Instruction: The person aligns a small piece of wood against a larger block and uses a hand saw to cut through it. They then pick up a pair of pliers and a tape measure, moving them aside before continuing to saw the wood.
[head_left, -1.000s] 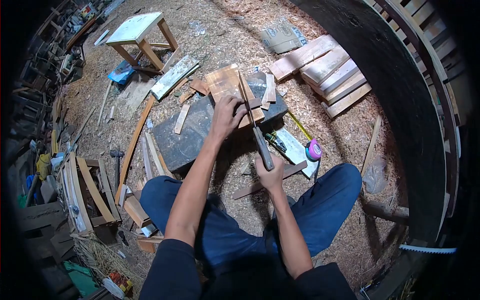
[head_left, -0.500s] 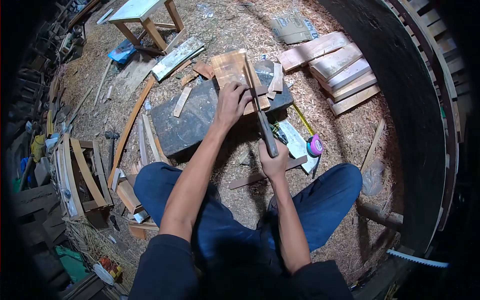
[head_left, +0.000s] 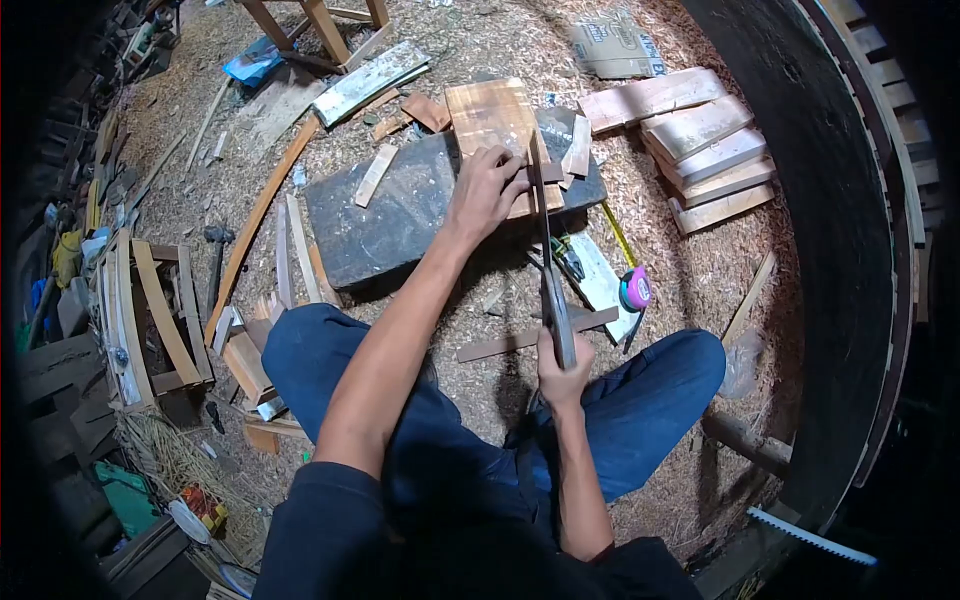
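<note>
My right hand [head_left: 564, 368] is closed around the handle of a handsaw [head_left: 556, 300], whose narrow blade points away from me and crosses a thin dark wooden strip [head_left: 548, 173]. With bent fingers, my left hand [head_left: 486, 188] presses the strip down on a light wooden board [head_left: 488, 103], just left of the blade. Under the board lies a thick dark block [head_left: 385, 220] on the ground. My left fingers partly hide the strip. A second dark strip [head_left: 490, 347] lies on the shavings in front of my legs.
Right of the block are pliers [head_left: 572, 262], a pink and teal tape measure [head_left: 636, 289] and a pale board [head_left: 598, 285]. Stacked planks [head_left: 715, 150] lie farther right. At left are a slatted wooden frame [head_left: 160, 310] and a hammer [head_left: 217, 250]. A saw blade [head_left: 812, 535] lies lower right.
My right hand has drawn the handsaw back towards my body. My left hand stays on the strip. The whole view has shifted slightly.
</note>
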